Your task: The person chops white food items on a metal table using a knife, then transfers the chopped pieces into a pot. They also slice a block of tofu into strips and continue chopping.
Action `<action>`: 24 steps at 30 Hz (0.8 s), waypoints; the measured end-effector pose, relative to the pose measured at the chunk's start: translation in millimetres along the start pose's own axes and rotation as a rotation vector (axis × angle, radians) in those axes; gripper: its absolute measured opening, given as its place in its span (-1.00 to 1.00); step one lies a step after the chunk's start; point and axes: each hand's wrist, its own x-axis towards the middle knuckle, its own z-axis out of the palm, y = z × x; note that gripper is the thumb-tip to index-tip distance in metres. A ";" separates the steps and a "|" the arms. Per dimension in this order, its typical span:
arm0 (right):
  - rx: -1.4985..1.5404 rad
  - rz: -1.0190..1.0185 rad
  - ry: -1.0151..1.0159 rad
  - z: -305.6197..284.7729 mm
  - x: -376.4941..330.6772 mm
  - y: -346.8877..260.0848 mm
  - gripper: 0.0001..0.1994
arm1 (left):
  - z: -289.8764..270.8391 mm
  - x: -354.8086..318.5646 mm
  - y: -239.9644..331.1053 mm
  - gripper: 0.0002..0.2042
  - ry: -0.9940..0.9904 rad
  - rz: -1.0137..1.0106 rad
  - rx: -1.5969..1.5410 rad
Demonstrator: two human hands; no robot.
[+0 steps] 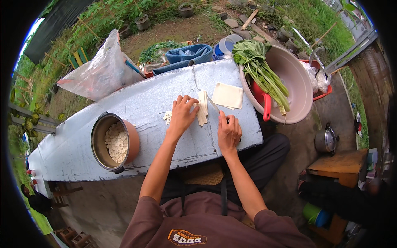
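Note:
My left hand (183, 114) has its fingers bent over a small stack of pale, flat strips (202, 106), pressing them against the metal-topped table (165, 105). A knife (213, 105) is gripped in my right hand (230, 131); its blade points away from me, just right of the strips. Small cut pieces (167, 117) lie left of my left hand. Beyond my right hand sits a stack of pale square sheets (228, 96). To the left, a pot (133, 144) with a brownish outside holds many small pale pieces (116, 142).
Leafy green vegetables (264, 68) and a red-handled item (266, 106) lie in a large pinkish basin (304, 93) at the right. A filled plastic bag (101, 72) and a blue container (188, 56) stand along the far edge. A lidded metal pot (326, 140) is on the ground.

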 end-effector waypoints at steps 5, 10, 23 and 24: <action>0.045 -0.066 0.013 -0.3 0.2 -0.1 -0.74 | 10.6 -2.5 -12.3 -0.90 0.188 -0.060 -0.136; 0.055 -0.089 0.009 1.9 -0.2 2.4 -0.75 | -11.5 -33.7 -7.1 -0.90 0.168 -0.235 -0.245; 0.184 -0.223 -0.200 -14.1 -22.7 -12.3 -0.68 | -34.2 -167.1 -3.4 -0.82 0.421 -0.287 0.107; 0.196 -0.200 -0.266 -18.8 -29.3 -18.8 -0.66 | -38.5 -162.2 1.5 -0.82 0.446 -0.210 0.133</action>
